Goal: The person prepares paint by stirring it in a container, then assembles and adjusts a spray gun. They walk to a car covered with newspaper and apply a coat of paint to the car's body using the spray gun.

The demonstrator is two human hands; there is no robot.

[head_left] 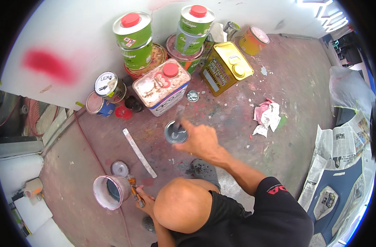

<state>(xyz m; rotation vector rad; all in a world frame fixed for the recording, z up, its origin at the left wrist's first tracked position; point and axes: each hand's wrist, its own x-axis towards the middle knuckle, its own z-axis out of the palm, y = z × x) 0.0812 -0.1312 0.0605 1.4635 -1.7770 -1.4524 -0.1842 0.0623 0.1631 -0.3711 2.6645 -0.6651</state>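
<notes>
Right hand (201, 140) curves at the right side of a small open can (167, 133) that holds dark grey liquid and stands on the floor (301, 101); a dark, blurred piece shows by its fingertips, and I cannot tell whether the hand grips that, the rim or neither. Lower and to the left, the left hand (144, 201) is closed around an orange-and-black tool (140, 202), just beside a pale bucket (98, 192) with dark grey liquid inside. A round lid (120, 168) lies just behind the bucket, and a flat metal strip (139, 153) lies slantwise between lid and can. Beyond the can stand a stained white tin (159, 87) with a red cap and a gold tin (223, 69). Stacked green cans (135, 55) rise behind the white tin. Off to the right lies a crumpled pink-and-white cloth (268, 118); farther right, newspaper (341, 142) surrounds a blue panel (309, 178).
</notes>
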